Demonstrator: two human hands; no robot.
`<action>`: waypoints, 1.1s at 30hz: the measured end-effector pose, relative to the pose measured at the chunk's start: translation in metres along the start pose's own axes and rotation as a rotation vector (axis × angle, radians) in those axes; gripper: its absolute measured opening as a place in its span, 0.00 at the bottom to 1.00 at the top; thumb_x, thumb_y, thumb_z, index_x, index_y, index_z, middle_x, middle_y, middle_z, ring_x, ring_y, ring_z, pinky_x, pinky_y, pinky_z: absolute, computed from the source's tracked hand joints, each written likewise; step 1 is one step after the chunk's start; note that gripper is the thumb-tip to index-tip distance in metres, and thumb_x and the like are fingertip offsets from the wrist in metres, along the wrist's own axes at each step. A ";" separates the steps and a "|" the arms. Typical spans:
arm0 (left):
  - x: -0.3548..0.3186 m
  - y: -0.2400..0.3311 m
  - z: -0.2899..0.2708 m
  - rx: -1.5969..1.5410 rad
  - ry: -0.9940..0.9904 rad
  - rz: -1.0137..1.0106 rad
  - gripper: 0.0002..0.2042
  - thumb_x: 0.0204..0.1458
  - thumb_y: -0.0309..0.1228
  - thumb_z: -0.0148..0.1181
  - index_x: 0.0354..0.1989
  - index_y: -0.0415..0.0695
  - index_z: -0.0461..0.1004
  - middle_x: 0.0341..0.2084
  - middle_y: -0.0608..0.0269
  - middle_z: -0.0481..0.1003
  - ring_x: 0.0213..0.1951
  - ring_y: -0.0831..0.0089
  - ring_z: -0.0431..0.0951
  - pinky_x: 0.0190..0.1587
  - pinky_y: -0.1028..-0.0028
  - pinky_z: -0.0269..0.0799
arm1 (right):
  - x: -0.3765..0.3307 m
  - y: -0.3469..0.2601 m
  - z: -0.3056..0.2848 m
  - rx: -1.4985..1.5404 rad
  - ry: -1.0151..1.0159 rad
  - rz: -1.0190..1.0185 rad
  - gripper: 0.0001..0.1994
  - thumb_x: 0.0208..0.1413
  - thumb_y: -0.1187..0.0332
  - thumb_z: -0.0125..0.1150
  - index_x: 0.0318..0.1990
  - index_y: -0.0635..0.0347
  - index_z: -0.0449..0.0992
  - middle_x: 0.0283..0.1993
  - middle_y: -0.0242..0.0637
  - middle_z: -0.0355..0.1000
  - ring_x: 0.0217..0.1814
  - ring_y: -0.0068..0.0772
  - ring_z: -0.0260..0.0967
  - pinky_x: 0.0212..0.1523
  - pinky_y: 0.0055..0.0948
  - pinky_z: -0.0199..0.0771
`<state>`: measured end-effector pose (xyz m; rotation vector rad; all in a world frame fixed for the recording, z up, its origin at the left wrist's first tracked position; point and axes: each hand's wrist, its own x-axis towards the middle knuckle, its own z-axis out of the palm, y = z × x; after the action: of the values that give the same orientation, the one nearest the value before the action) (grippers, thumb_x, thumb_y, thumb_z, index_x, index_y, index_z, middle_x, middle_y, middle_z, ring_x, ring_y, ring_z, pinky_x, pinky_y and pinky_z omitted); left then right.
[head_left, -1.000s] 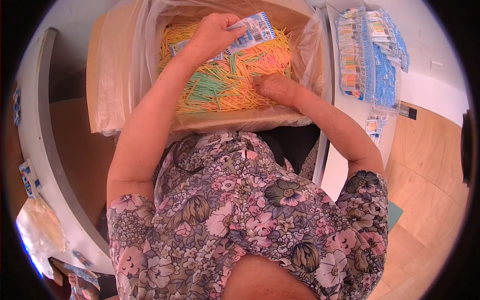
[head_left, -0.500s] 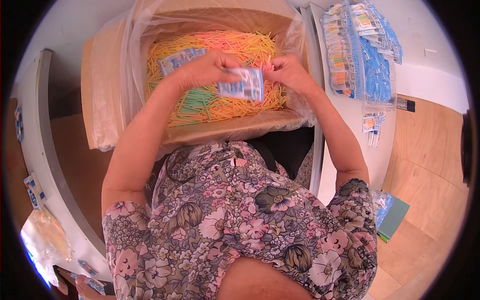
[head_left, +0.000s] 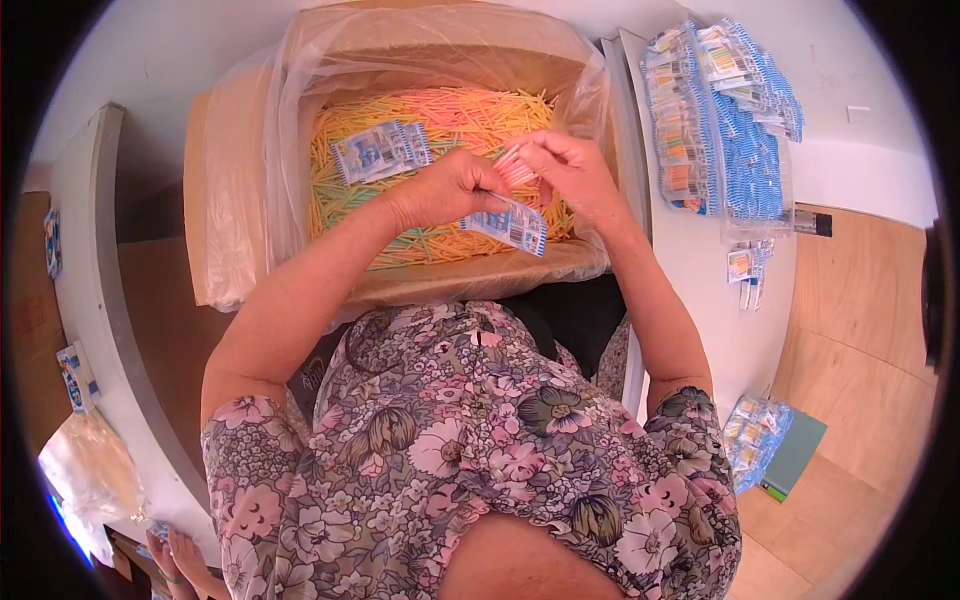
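Over a lined cardboard box, my left hand (head_left: 455,190) pinches a small blue-and-white packet (head_left: 520,228) by its upper end. The packet hangs slanted toward the box's near side. My right hand (head_left: 572,172) is closed on a small bundle of pink sticks (head_left: 517,168), close to the left fingertips. Below both hands lies a deep layer of thin sticks (head_left: 490,105) in yellow, orange, pink and green. Several more blue-and-white packets (head_left: 375,152) rest on the sticks, beyond my left wrist. The fingers partly hide the packet's upper end.
A cardboard box (head_left: 225,200) with a clear plastic liner surrounds the sticks. At right, a clear bin (head_left: 760,205) holds many packets, with several loose ones (head_left: 745,265) beside it. Lower right are a blue bag (head_left: 750,440) and a green board (head_left: 797,455). Another person's hands (head_left: 180,565) show lower left.
The packet has swung lower and tilts down to the right. The pink sticks in my right hand now show clearly, and both hands are slightly lower in view.
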<state>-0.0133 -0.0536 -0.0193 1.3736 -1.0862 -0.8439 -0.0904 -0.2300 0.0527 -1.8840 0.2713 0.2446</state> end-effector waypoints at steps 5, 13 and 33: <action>0.001 0.003 -0.002 -0.012 0.016 0.014 0.05 0.47 0.24 0.61 0.33 0.38 0.78 0.28 0.59 0.77 0.32 0.75 0.76 0.36 0.75 0.70 | -0.003 0.011 0.007 0.026 0.041 -0.124 0.10 0.58 0.65 0.54 0.38 0.62 0.74 0.30 0.29 0.72 0.26 0.13 0.65 0.20 0.15 0.64; 0.001 -0.001 0.004 0.113 0.093 0.055 0.05 0.47 0.23 0.61 0.34 0.38 0.78 0.29 0.62 0.78 0.34 0.76 0.76 0.38 0.76 0.70 | 0.010 0.012 0.044 -0.352 0.406 -0.324 0.14 0.51 0.61 0.60 0.27 0.65 0.71 0.21 0.34 0.69 0.22 0.21 0.63 0.23 0.27 0.63; -0.001 0.006 -0.024 -0.179 -0.200 -0.310 0.09 0.48 0.25 0.60 0.38 0.35 0.77 0.28 0.68 0.77 0.31 0.84 0.72 0.38 0.78 0.69 | -0.009 0.080 0.012 -0.659 -0.214 -0.193 0.06 0.47 0.71 0.62 0.31 0.64 0.75 0.24 0.29 0.71 0.29 0.17 0.66 0.28 0.25 0.66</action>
<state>0.0077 -0.0443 -0.0110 1.3450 -0.9334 -1.2964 -0.1238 -0.2432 -0.0204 -2.4888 -0.1632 0.4382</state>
